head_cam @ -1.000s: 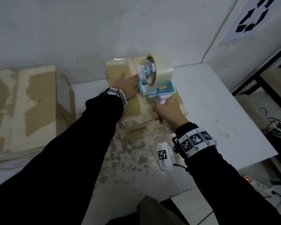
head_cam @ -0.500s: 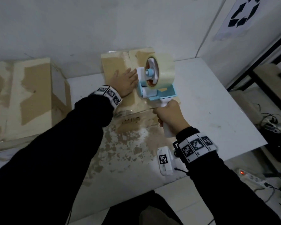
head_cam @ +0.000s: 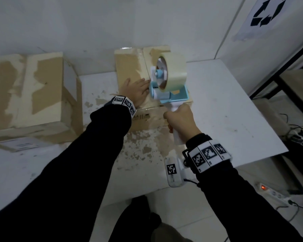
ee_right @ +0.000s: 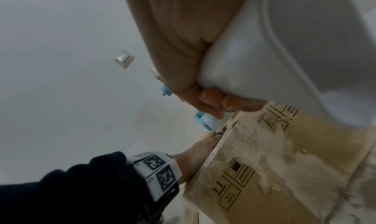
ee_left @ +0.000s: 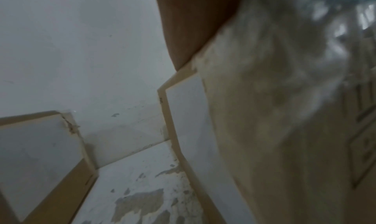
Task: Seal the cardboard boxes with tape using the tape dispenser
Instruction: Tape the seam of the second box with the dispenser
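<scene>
A small cardboard box [head_cam: 129, 70] stands against the back wall, its top worn with pale torn patches. My left hand [head_cam: 136, 91] lies flat on the box top, fingers straight, pressing it. My right hand [head_cam: 180, 119] grips the white handle of a blue tape dispenser [head_cam: 170, 95] that carries a roll of clear tape [head_cam: 173, 70]. The dispenser sits over the near edge of the box, right of the left hand. In the right wrist view the fingers [ee_right: 230, 103] curl round the handle [ee_right: 264, 50] above the printed box side [ee_right: 274, 171].
A larger cardboard box [head_cam: 30, 91] stands at the left of the white table [head_cam: 234, 110]. The wall runs close behind both boxes. The table's right edge drops off to a floor with cables and a power strip [head_cam: 273, 193].
The dispenser has been drawn back toward me along the box top, from the middle to the near edge. The left hand has stayed flat on the box.
</scene>
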Action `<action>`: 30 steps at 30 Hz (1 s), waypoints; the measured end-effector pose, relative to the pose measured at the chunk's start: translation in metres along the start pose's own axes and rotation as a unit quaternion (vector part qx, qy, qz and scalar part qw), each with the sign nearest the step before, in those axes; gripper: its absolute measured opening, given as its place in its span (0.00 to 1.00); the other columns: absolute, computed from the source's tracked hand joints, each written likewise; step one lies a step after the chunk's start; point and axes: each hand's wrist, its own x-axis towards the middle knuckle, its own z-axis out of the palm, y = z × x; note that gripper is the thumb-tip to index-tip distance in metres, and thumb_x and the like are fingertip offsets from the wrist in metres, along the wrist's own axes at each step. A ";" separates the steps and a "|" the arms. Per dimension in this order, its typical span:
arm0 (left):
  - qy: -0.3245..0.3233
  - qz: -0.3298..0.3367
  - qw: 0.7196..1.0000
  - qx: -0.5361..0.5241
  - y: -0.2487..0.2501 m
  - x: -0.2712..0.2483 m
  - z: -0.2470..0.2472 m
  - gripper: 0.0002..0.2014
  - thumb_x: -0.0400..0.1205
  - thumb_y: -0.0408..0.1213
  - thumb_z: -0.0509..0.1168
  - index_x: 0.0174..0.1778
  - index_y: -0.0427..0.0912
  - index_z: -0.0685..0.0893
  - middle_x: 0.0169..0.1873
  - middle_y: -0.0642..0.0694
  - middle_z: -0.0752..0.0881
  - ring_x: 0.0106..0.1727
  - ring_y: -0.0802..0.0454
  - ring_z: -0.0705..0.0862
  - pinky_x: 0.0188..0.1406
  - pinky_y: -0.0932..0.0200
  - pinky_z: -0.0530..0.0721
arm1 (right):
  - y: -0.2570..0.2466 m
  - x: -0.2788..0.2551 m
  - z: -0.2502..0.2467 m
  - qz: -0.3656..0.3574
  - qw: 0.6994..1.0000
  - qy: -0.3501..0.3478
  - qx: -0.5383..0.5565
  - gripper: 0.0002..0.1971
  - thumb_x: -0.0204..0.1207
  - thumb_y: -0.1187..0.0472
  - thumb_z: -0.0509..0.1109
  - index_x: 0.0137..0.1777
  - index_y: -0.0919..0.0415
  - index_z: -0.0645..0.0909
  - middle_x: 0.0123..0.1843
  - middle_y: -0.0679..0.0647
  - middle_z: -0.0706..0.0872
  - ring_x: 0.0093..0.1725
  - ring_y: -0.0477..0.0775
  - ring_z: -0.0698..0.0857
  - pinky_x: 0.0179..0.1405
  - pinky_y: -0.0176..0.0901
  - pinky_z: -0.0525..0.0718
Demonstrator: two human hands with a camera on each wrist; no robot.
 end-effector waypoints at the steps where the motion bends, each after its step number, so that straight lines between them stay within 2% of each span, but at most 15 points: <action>1: -0.002 -0.002 1.000 -0.002 0.000 0.000 0.001 0.23 0.88 0.46 0.41 0.80 0.52 0.59 0.81 0.57 0.58 0.82 0.58 0.54 0.79 0.40 0.46 | 0.004 -0.006 -0.003 0.003 1.000 -0.001 0.003 0.08 0.69 0.70 0.65 0.32 0.62 0.72 0.24 0.57 0.73 0.20 0.55 0.73 0.17 0.37 0.71; 3: -0.005 -0.001 1.000 -0.015 -0.001 0.001 0.001 0.23 0.87 0.47 0.41 0.80 0.54 0.58 0.81 0.59 0.58 0.82 0.59 0.55 0.79 0.39 0.45 | 0.012 -0.015 -0.010 0.012 1.000 -0.001 0.014 0.05 0.68 0.69 0.66 0.35 0.64 0.72 0.24 0.56 0.74 0.20 0.55 0.73 0.17 0.37 0.71; 6: -0.012 -0.001 1.000 -0.024 0.001 -0.001 0.001 0.22 0.87 0.48 0.40 0.80 0.57 0.58 0.81 0.62 0.57 0.82 0.58 0.54 0.79 0.37 0.44 | 0.024 -0.023 -0.014 0.020 1.000 0.006 0.022 0.05 0.67 0.71 0.66 0.34 0.65 0.72 0.21 0.57 0.74 0.19 0.55 0.73 0.19 0.38 0.72; 8: -0.016 -0.007 1.000 -0.013 0.005 -0.003 -0.002 0.23 0.88 0.47 0.40 0.80 0.56 0.57 0.81 0.60 0.56 0.82 0.56 0.54 0.79 0.35 0.45 | 0.027 -0.025 -0.013 0.025 0.999 0.010 0.028 0.07 0.66 0.71 0.66 0.33 0.64 0.70 0.20 0.56 0.73 0.18 0.55 0.72 0.20 0.40 0.72; 12: 0.056 0.030 0.998 -0.021 0.018 -0.017 -0.003 0.23 0.87 0.44 0.44 0.80 0.48 0.60 0.81 0.51 0.60 0.81 0.50 0.58 0.78 0.37 0.51 | 0.028 -0.025 -0.012 0.024 0.999 0.013 0.029 0.08 0.66 0.70 0.66 0.33 0.63 0.68 0.19 0.55 0.72 0.18 0.54 0.71 0.20 0.39 0.71; 14: 0.069 0.076 0.992 -0.071 0.021 -0.028 0.007 0.24 0.86 0.47 0.46 0.79 0.50 0.62 0.80 0.50 0.63 0.80 0.50 0.62 0.77 0.40 0.54 | 0.028 -0.027 -0.013 0.020 0.999 0.013 0.024 0.07 0.67 0.70 0.66 0.35 0.63 0.70 0.23 0.56 0.73 0.19 0.55 0.72 0.20 0.38 0.71; 16: 0.028 0.101 0.990 -0.090 0.020 -0.037 0.017 0.33 0.79 0.58 0.45 0.81 0.51 0.58 0.81 0.50 0.59 0.81 0.52 0.58 0.77 0.44 0.53 | 0.027 -0.028 -0.014 0.016 1.000 0.012 0.023 0.07 0.67 0.70 0.66 0.34 0.63 0.71 0.23 0.56 0.73 0.19 0.55 0.72 0.20 0.38 0.72; 18: -0.010 0.113 0.993 -0.043 0.016 -0.038 0.017 0.46 0.69 0.66 0.49 0.82 0.48 0.53 0.83 0.48 0.52 0.83 0.52 0.52 0.79 0.46 0.48 | 0.027 -0.030 -0.014 0.018 1.000 0.011 0.022 0.06 0.66 0.70 0.66 0.34 0.64 0.71 0.22 0.57 0.72 0.20 0.55 0.72 0.20 0.39 0.72; 20: -0.024 0.106 0.994 -0.011 0.015 -0.038 0.015 0.45 0.72 0.61 0.60 0.82 0.48 0.51 0.83 0.48 0.50 0.83 0.53 0.49 0.79 0.47 0.46 | 0.028 -0.033 -0.016 0.019 0.999 0.008 0.025 0.04 0.67 0.71 0.66 0.36 0.66 0.72 0.23 0.58 0.72 0.20 0.56 0.73 0.20 0.39 0.72; 22: -0.020 0.097 0.995 -0.019 0.017 -0.037 0.012 0.41 0.76 0.53 0.64 0.82 0.49 0.52 0.83 0.48 0.51 0.83 0.54 0.50 0.79 0.46 0.46 | 0.026 -0.036 -0.016 0.014 1.000 0.009 0.021 0.04 0.68 0.71 0.66 0.37 0.65 0.72 0.24 0.58 0.73 0.21 0.56 0.73 0.20 0.39 0.72; 26: -0.033 0.074 0.997 -0.014 0.024 -0.040 0.007 0.39 0.78 0.48 0.64 0.82 0.50 0.51 0.83 0.50 0.53 0.83 0.55 0.50 0.80 0.45 0.45 | 0.030 -0.053 -0.021 0.003 1.000 0.006 0.010 0.06 0.69 0.70 0.66 0.35 0.62 0.72 0.25 0.56 0.75 0.20 0.55 0.74 0.19 0.38 0.73; 30: -0.044 0.075 0.996 -0.004 0.028 -0.045 0.001 0.37 0.81 0.47 0.59 0.83 0.48 0.47 0.83 0.51 0.50 0.83 0.56 0.48 0.79 0.45 0.46 | 0.052 -0.074 -0.030 0.011 1.000 0.019 0.015 0.10 0.66 0.71 0.67 0.26 0.62 0.74 0.14 0.52 0.74 0.16 0.54 0.73 0.21 0.41 0.74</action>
